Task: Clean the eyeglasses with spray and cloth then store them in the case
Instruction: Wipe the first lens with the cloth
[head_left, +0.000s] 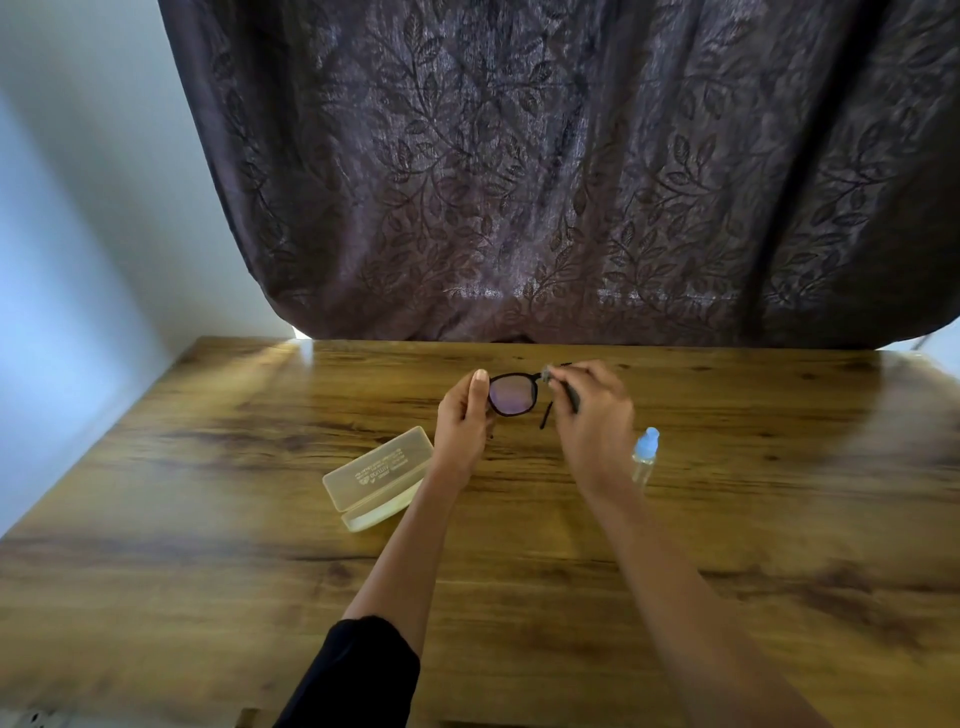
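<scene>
Eyeglasses' (511, 395) right lens behind right hand (592, 421)

Obstacles: I see case (378, 478) at 7 o'clock of my left hand (462, 421), spray bottle (645, 457) just beside my right hand (592, 415) at 4 o'clock | Barrier: curtain (519, 182) at 12 o'clock, along the table's far edge | Free: bare table (156, 571) at 9 and 3 o'clock, open near strip at 6 o'clock between my forearms
</scene>
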